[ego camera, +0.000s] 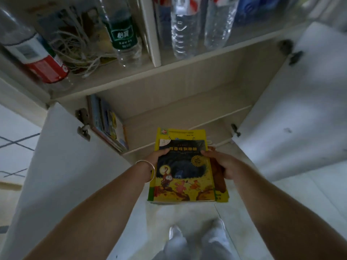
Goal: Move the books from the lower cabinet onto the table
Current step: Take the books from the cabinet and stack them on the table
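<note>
I hold a small stack of yellow picture books [185, 177] flat in front of the open lower cabinet [187, 102]. My left hand [156, 156], with a silver bracelet on the wrist, grips the stack's left edge. On the right edge, my right hand [220, 164] holds it with the thumb on top. The top book has a dark cover with cartoon animals. Several more books [107, 124] stand upright against the cabinet's left wall. The table is not in view.
Both white cabinet doors stand open, the left door [62, 166] and the right door [293, 119]. The upper shelf [131, 76] carries plastic bottles [122, 34] and tangled string. Pale floor tiles and my feet [197, 233] lie below.
</note>
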